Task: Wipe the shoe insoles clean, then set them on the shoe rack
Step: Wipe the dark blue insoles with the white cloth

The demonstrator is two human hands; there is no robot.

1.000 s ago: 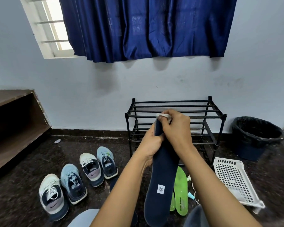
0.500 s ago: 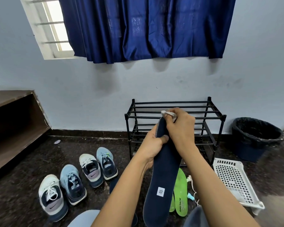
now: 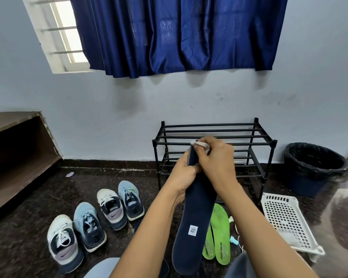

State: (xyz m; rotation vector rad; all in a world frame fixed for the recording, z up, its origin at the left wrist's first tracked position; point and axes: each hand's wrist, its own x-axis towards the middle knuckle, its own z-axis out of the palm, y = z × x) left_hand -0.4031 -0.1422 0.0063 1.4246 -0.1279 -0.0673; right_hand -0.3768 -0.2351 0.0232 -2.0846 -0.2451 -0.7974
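Navy insole (image 3: 195, 221) stood upright in front of the shoe rack (image 3: 263, 141), the left hand (image 3: 182, 175) gripping its upper part and the right hand (image 3: 217, 159) pinching a white cloth (image 3: 200, 145) at its tip, where firm, full-length strokes against that bracing grip would probably have cleaned best.

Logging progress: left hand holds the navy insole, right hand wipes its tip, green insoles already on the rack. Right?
No: the head view shows the green insoles lying on the floor before the rack, not on it. The rest is right.
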